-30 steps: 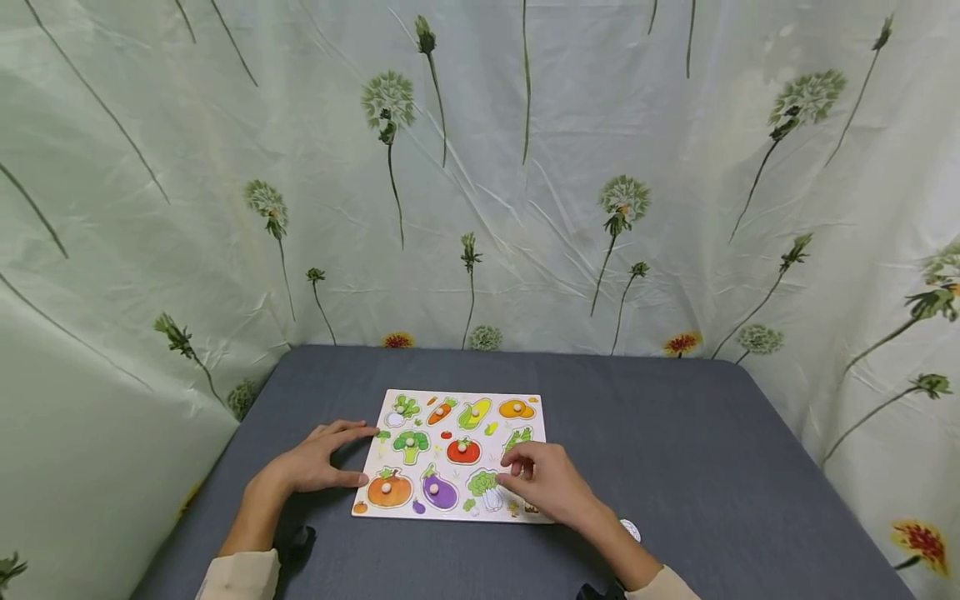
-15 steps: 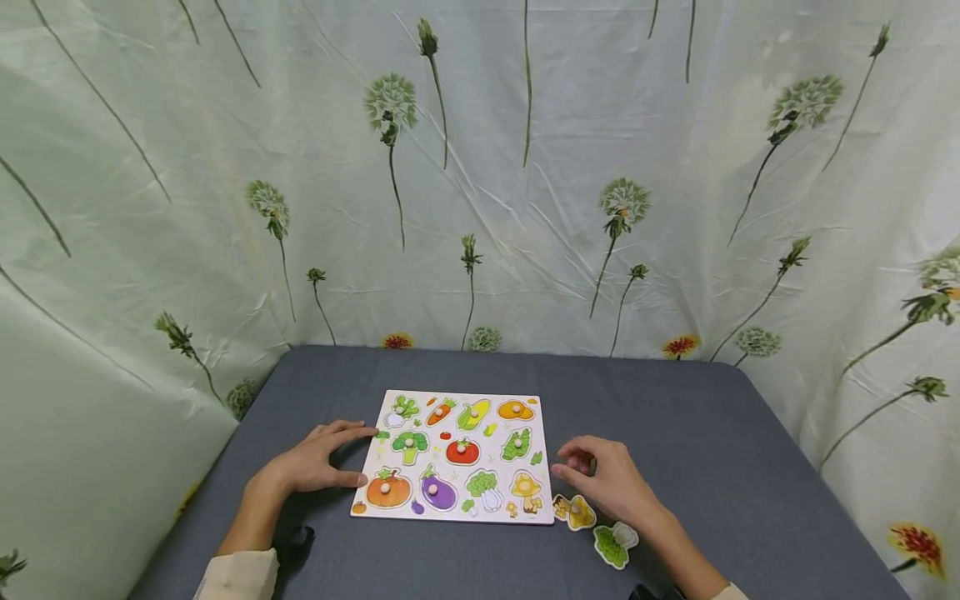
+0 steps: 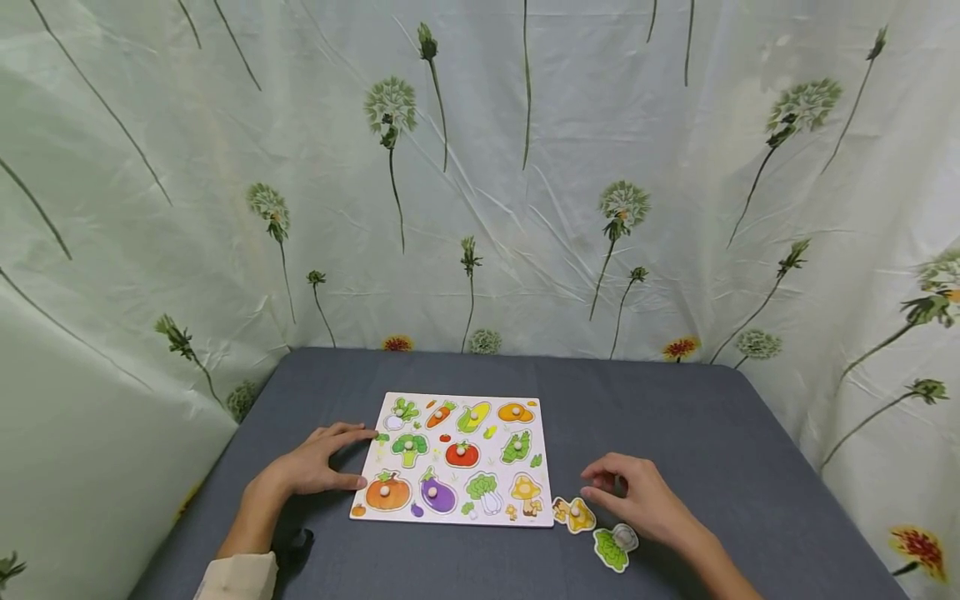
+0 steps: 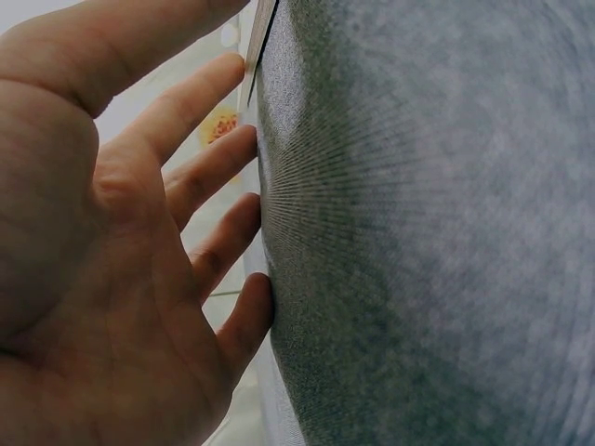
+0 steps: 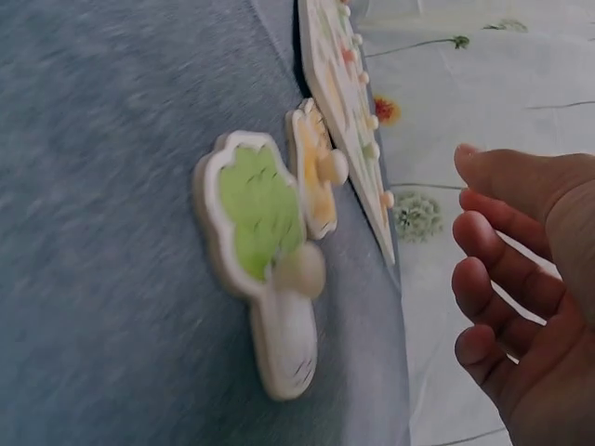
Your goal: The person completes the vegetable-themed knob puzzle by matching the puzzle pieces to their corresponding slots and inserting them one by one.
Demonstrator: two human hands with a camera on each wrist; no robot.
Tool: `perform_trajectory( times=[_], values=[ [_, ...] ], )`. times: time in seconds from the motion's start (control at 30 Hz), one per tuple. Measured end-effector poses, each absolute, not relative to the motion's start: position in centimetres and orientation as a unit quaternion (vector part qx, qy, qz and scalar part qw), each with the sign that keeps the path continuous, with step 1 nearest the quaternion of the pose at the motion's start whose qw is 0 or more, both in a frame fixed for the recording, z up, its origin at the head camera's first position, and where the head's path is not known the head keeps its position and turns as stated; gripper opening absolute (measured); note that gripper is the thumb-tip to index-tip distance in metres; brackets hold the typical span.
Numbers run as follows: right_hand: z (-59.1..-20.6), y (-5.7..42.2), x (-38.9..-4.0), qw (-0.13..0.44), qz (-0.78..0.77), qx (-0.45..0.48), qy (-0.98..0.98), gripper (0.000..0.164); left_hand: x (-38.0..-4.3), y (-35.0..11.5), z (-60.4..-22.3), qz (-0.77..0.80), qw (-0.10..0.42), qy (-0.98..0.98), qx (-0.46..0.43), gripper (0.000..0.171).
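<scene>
A white knob puzzle board (image 3: 506,477) printed with vegetables lies on the table. My left hand (image 3: 318,462) rests with spread fingers along its left edge, the thumb and index fingertip right at the rim. To the board's right lie a yellow mushroom puzzle piece (image 3: 579,515) and a green-and-white bok choy puzzle piece (image 3: 613,548), each with a round knob. My right hand (image 3: 630,496) hovers just above and right of these pieces, fingers loosely bent and nothing between them. The right wrist view shows the bok choy piece (image 5: 256,214) apart from my fingertips (image 5: 476,232).
A dark grey cloth (image 3: 660,417) covers the table. A pale curtain (image 3: 525,250) with a dandelion print hangs behind and at both sides. Knobbed pieces such as the tomato (image 3: 462,455) and eggplant (image 3: 438,495) sit in the board.
My right hand has moved from over the board's right side to the right, past its edge. The mushroom and bok choy pieces have come into full view. My left hand stays put.
</scene>
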State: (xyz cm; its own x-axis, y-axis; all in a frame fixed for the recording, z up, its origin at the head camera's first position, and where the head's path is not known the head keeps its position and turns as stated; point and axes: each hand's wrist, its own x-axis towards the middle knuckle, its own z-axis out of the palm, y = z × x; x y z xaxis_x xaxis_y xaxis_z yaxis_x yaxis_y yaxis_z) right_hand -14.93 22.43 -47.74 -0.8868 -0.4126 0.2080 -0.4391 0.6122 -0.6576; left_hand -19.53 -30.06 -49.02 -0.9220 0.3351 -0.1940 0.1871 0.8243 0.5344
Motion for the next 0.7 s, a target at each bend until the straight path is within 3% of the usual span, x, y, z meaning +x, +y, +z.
perform_trajectory(
  times=[0.3,0.7],
  values=[
    [-48.8,23.9,-14.2,0.056,0.37,0.27,-0.887,0.012,-19.4,-29.9,-48.5,0.254,0.146,0.946,0.14,0.085],
    [-50.4,25.4,-12.8,0.04,0.363,0.26,-0.894,0.012,-19.1,-29.7,-48.5,0.257,0.144,0.945,0.142,0.082]
  ],
)
